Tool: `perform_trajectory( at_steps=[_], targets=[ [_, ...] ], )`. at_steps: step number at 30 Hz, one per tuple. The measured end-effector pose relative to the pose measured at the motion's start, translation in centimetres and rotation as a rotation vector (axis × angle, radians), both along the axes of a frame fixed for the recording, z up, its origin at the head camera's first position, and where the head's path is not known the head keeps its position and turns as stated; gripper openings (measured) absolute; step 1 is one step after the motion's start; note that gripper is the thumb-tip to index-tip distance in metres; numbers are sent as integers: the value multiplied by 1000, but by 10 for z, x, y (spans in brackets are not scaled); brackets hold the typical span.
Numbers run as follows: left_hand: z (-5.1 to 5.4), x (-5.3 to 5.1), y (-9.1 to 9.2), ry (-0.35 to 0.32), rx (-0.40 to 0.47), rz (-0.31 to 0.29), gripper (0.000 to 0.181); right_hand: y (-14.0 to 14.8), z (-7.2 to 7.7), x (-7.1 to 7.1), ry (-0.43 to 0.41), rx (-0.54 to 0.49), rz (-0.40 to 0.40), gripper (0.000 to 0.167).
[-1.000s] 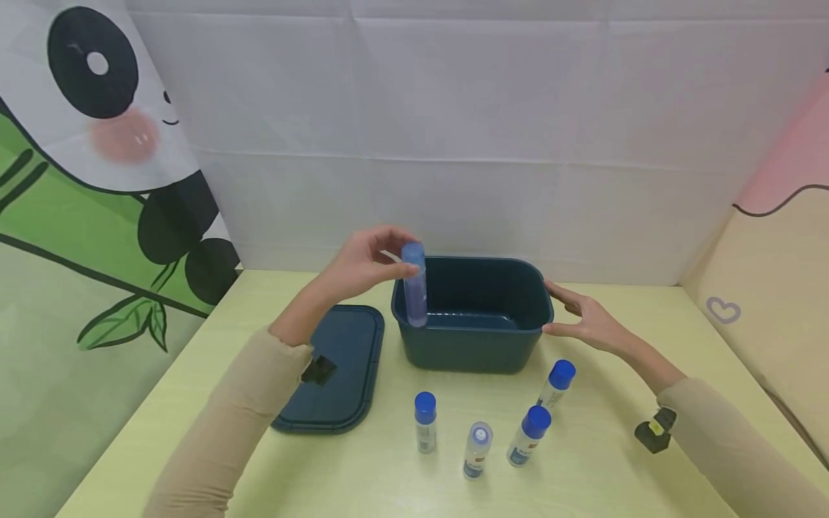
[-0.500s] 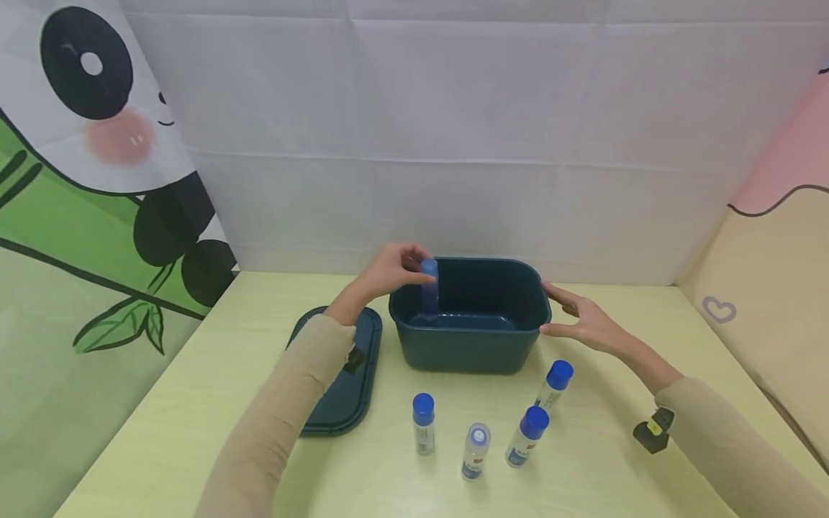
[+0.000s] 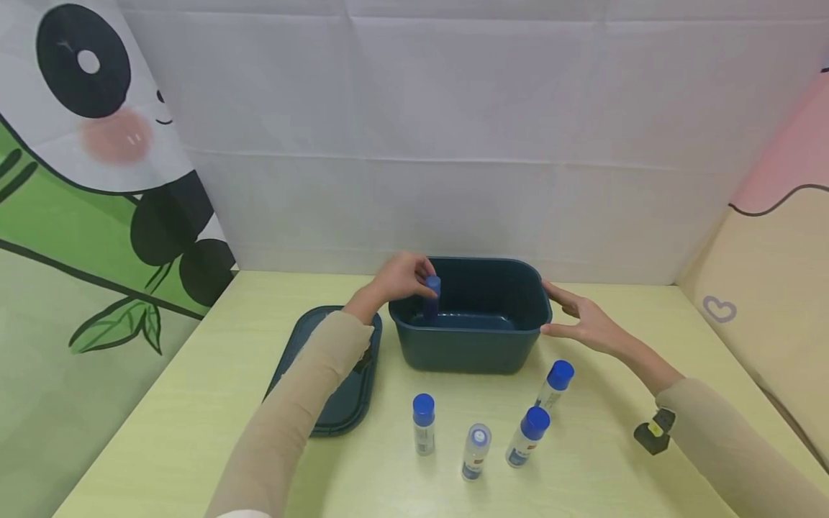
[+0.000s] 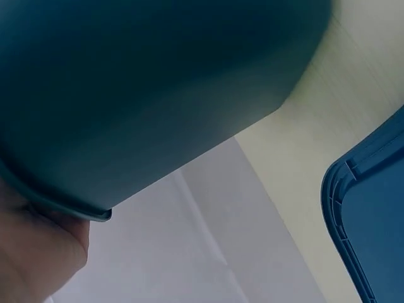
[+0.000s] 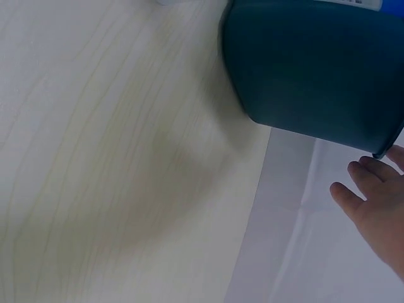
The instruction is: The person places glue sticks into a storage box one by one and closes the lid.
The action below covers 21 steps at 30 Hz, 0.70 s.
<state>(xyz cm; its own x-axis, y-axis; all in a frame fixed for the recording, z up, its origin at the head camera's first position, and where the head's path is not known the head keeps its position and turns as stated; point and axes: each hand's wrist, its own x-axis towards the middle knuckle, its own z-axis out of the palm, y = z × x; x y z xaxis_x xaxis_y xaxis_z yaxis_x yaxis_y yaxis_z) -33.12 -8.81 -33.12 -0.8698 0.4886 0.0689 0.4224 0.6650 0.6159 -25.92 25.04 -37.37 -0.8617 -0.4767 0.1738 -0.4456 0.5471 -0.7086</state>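
A dark teal plastic bin [image 3: 466, 352] stands near the back of the table. Over its left end, my left hand [image 3: 403, 278] pinches an upright blue glue stick [image 3: 432, 286] by its capped top, with the lower part down inside the bin. My right hand [image 3: 586, 324] rests with spread thumb and fingers against the bin's right end. In the left wrist view the bin wall [image 4: 158, 113] hides the glue stick and most of the hand. The right wrist view shows extended fingers at the bin's rim.
The matching lid [image 3: 350, 403] lies flat left of the bin, partly under my left forearm. In front stand several glue sticks: a blue-capped one [image 3: 424, 424], a clear-topped one [image 3: 476, 452] and two blue-capped ones at the right [image 3: 527, 437]. A white backdrop [image 3: 479, 144] rises behind.
My left hand has moved right and down, lowering the glue stick from over the bin's left rim into the bin. My right hand has stayed at the bin's right end.
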Motion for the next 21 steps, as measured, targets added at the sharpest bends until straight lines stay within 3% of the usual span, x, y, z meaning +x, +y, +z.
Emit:
perform_trajectory(
  at_steps=[5,13,21],
  targets=[
    [-3,-2,3,25,-65,2,35,1,-1,-1,4,2,1,77],
    [-5,-2,3,6,-38,1,34,0,1,1,6,11,3,77],
    [1,1,3,-44,-25,-8,35,0,1,1,4,12,5,77]
  ],
)
